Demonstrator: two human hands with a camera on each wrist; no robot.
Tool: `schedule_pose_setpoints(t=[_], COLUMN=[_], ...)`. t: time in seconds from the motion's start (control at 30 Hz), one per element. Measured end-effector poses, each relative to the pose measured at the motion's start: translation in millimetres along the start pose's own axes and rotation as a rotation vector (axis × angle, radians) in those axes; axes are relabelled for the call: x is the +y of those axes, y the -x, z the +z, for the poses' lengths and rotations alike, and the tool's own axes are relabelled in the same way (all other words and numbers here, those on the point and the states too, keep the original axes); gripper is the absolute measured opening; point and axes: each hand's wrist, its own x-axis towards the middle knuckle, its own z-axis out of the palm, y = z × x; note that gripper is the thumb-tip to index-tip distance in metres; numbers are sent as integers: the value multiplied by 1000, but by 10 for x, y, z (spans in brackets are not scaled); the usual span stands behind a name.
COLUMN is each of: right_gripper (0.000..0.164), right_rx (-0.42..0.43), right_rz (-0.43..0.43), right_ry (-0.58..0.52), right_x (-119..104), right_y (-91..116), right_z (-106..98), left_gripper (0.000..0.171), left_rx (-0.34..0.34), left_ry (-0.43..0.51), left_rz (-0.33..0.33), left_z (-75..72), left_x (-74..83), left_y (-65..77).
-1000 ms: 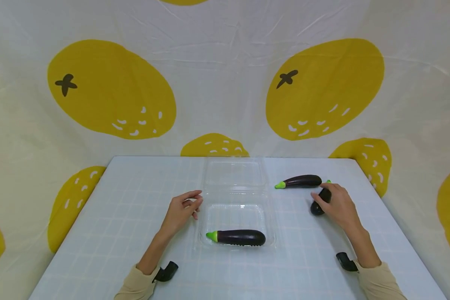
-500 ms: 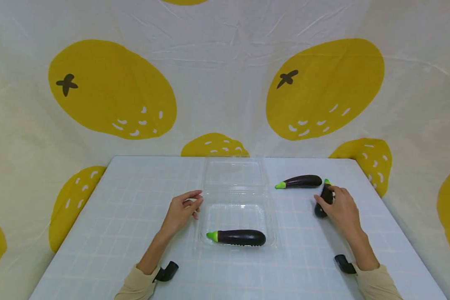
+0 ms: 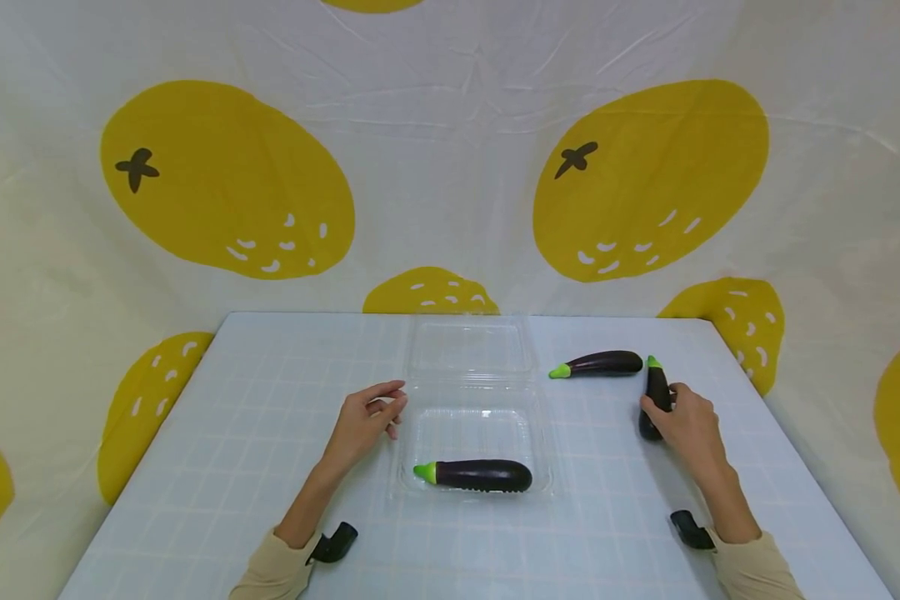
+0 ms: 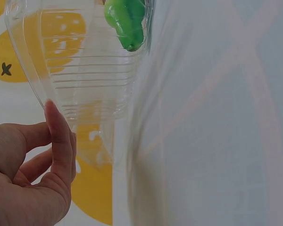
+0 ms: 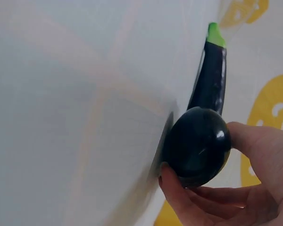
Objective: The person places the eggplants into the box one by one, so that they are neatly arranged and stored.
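A clear plastic clamshell container (image 3: 465,429) lies opened out at mid-table, its lid (image 3: 468,346) folded back to the far side. One dark eggplant (image 3: 495,475) with a green stem lies crosswise along the near side of its base. Beside the left rim my left hand (image 3: 365,423) holds nothing, its fingers loosely bent and a fingertip right at the rim. On the right, my right hand (image 3: 686,423) grips a second eggplant (image 5: 198,146) between thumb and fingers, its rounded end toward me and close over the table. The stem points away.
Just behind the gripped eggplant lies another eggplant (image 3: 607,363), stem to the left. A pale checked cloth covers the table (image 3: 270,467). A white curtain with yellow fruit prints (image 3: 442,167) hangs behind the far edge.
My right hand has shifted slightly right and toward me with its eggplant, which has turned so the stem points more straight away. My left hand has stayed in place.
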Motion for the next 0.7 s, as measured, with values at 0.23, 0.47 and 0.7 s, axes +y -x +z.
schedule_pose_setpoints(t=[0.23, 0.47, 0.7], right_gripper=[63, 63, 60], right_rx=[12, 36, 61], right_rz=[-8, -45, -128], right_ry=[-11, -8, -8], right_x=[-20, -82, -160], right_y=[18, 56, 106], right_z=[-55, -145, -202], left_gripper=[40, 39, 39], left_rx=[-1, -5, -7], left_ry=[3, -3, 4], left_rz=[0, -3, -12], left_z=[-6, -11, -9], left_x=[1, -10, -9], left_y=[-5, -16, -16])
